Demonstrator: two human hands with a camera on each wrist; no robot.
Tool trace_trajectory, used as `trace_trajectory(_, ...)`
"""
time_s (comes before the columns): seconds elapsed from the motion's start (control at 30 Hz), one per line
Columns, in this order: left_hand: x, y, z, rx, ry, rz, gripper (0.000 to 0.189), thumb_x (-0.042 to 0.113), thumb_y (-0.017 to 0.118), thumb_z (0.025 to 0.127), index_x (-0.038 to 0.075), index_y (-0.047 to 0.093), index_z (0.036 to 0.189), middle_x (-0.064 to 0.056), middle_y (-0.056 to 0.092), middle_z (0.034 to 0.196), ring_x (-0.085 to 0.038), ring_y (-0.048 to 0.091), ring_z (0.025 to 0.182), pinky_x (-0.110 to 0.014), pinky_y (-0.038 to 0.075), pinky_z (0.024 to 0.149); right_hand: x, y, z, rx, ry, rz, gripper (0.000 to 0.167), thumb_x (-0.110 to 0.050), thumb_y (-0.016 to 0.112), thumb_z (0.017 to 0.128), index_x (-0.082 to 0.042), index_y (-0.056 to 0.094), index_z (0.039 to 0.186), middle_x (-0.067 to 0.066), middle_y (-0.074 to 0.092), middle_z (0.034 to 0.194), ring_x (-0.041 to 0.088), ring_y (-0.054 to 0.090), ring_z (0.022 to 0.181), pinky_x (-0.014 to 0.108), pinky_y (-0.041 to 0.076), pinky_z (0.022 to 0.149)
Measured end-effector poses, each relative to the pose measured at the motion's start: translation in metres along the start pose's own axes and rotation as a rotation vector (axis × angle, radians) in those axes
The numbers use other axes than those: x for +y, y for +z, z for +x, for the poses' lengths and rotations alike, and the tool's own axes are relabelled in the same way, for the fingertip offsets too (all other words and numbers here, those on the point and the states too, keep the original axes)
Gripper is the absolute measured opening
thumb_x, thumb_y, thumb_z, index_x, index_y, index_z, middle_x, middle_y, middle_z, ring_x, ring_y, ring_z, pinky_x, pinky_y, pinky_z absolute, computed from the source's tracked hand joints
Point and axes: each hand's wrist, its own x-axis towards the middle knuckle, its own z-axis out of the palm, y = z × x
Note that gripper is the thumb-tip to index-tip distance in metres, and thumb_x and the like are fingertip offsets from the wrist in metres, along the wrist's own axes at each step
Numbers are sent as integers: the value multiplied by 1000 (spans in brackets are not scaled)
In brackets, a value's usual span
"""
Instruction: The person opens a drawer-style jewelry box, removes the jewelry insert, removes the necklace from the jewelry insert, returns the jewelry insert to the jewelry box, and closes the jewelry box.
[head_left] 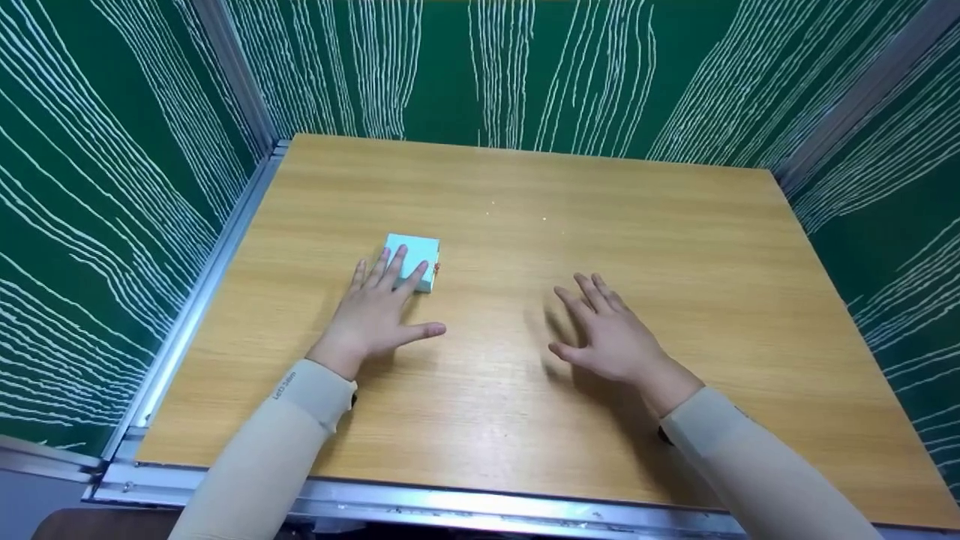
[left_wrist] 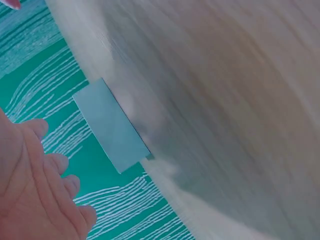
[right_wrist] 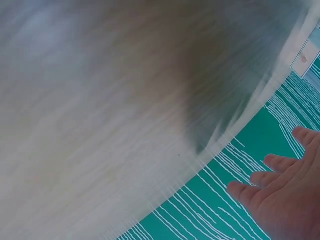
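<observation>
A small light-blue box (head_left: 414,248) rests on the wooden table, left of the middle, with a bit of orange-red at its right side. In the head view my left hand (head_left: 373,315) has its fingers spread over the near part of the box. The left wrist view shows a gap between the fingertips and the box (left_wrist: 111,127), so the hand hovers short of it. My right hand (head_left: 611,335) hovers over the table to the right, fingers loosely extended, holding nothing. At the right wrist view's upper right edge, the box (right_wrist: 304,59) appears beyond the right hand (right_wrist: 290,195).
Green panels (head_left: 442,75) with white wavy lines stand behind the table (head_left: 525,420) and at both sides. A metal rail (head_left: 202,251) runs along the left edge, another (head_left: 450,514) along the front. Several tiny pale specks (head_left: 544,219) lie near the table's middle.
</observation>
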Motion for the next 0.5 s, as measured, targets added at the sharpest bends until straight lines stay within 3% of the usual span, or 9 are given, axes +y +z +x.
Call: trace_trajectory(0.5, -14, -2, 4, 5, -52, -54, 113, 95, 48, 97, 33, 8, 183, -7, -15, 192, -36, -12, 180, -63, -9, 144, -14, 2, 18, -5, -32, -6, 98, -71, 65, 105, -26, 24, 182, 15, 11, 192, 43, 5, 179, 71, 16, 141)
